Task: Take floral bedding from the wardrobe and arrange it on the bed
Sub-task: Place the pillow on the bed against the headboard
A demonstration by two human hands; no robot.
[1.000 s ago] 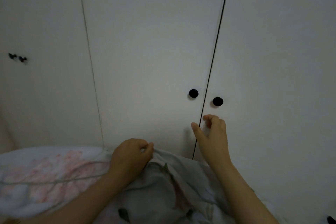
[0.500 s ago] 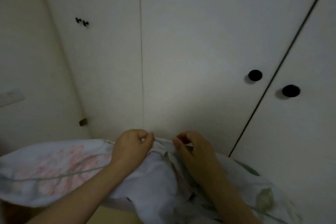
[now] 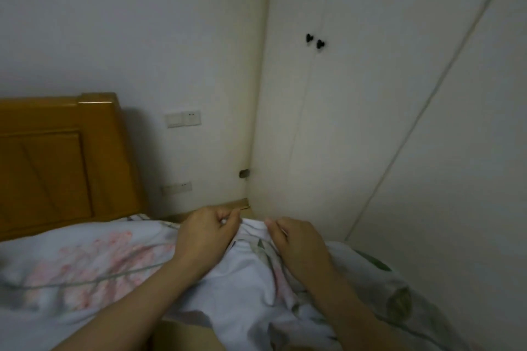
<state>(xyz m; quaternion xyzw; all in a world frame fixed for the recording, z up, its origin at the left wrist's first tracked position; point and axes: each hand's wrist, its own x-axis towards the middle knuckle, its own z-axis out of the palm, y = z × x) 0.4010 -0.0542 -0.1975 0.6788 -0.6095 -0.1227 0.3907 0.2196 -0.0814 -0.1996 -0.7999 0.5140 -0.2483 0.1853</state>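
Head view. The floral bedding [image 3: 85, 271] fills the lower part of the frame, a bulky white bundle printed with pink blossoms and green leaves. It stretches from the left edge across to the lower right, so its long axis runs side to side in front of the person. Both hands sit on its far edge, close together near the middle of that length. The left hand [image 3: 205, 236] has its fingers curled and pinches a fold of the cloth. The right hand [image 3: 296, 245] pinches the gathered edge just beside it, with a small ridge of fabric standing between the two.

The bed [image 3: 57, 157] lies to the left, only its wooden headboard showing above the bundle. Whether the cloth already rests on the mattress cannot be told. The wardrobe [image 3: 370, 151] stands to the right with its doors closed and a pair of dark knobs [image 3: 315, 42] high up. A wall switch [image 3: 184, 119] sits between headboard and wardrobe.

The left hand is nearer the bed, so the bundle likely needs carrying leftward, with its long side laid along the bed.
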